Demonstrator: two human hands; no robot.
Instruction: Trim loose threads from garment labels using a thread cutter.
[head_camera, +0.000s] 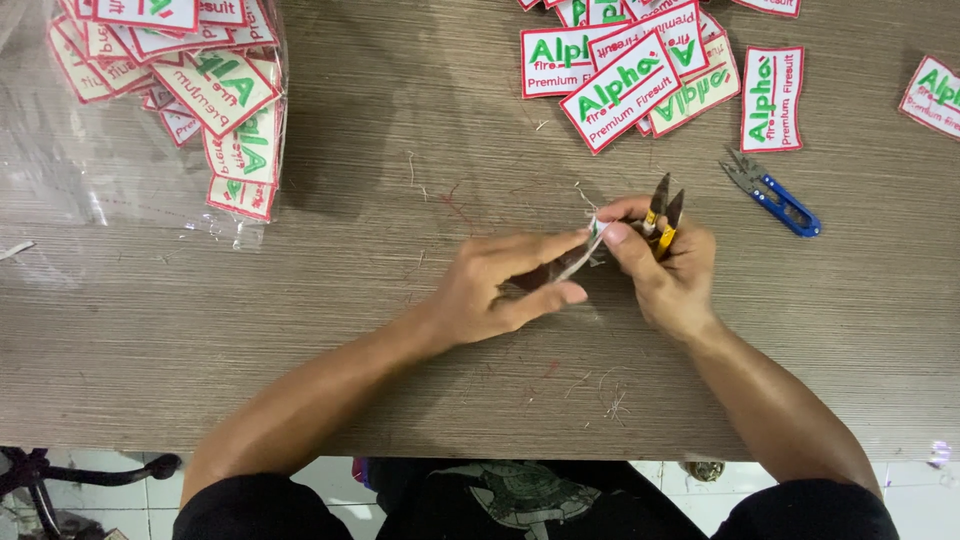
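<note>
Near the middle of the frame, the left hand (500, 290) and the right hand (668, 268) meet over one small white cloth patch with a red edge (590, 248). The left hand pinches the patch, with the thumb below and the fingers on top. The right hand has its thumb and first finger closed on the other end of the patch, and its other fingers are curled tight around a pair of small thread snips with yellow handles and dark blades (664, 215), whose tips poke up out of the fist. This looks like one patch in the middle of having its loose threads cut off. In the upper right of the frame lies a loose pile of white patches with green letters and red edges (640, 70) on the brown wood-grain table (400, 330), and in the upper left more of the same patches sit in a clear plastic bag (170, 90). I cannot tell which heap is done and which is left to do. Little cut threads (610, 400) lie on the table near the bottom middle, so some cutting seems done. A second pair of snips with blue handles (775, 192) lies alone at the right, well apart from the hands. The held patch is mostly hidden by fingers. Both heaps are cut off by the top edge, so they cannot be counted.
</note>
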